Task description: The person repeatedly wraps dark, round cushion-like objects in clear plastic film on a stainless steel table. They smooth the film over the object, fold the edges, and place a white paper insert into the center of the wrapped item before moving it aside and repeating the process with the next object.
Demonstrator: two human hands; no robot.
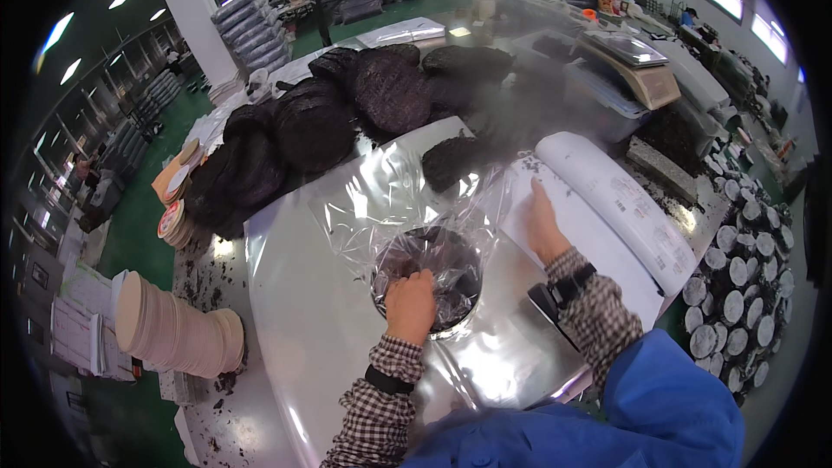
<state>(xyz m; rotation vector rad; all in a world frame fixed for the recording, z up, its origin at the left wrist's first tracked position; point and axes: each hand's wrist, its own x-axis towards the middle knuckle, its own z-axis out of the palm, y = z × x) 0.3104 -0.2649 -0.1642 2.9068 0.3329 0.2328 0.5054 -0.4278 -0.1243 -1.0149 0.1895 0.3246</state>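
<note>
The worktable (208, 433), strewn with dark crumbs, stood in a large hall with a green floor (130, 247), a white pillar (195, 22) and lit windows along the right. A glossy sheet (295, 312) covered its middle. Round dark cakes (312, 126) were heaped along its far side, with a smaller dark lump (451, 163) nearer the centre. A stack of pale discs (178, 329) lay on its side at the left; many white-ended rolls (737, 269) were massed at the right.

Both forearms, in checked sleeves with dark wristbands, entered from below. The left hand (410, 305) was bent down at the near-left part of a round container, its fingers curled; whether they pinched the film could not be told. The right hand (544, 224) was spread above the white sheets (598, 234), fingers extended and apparently holding nothing; contact with the sheets could not be judged.

The round container (476, 288), at the centre of the glossy sheet, was lined with clear film (355, 208) that spread beyond its rim. Dark material (442, 260) showed within. A translucent tub (598, 91) stood at the far right.
</note>
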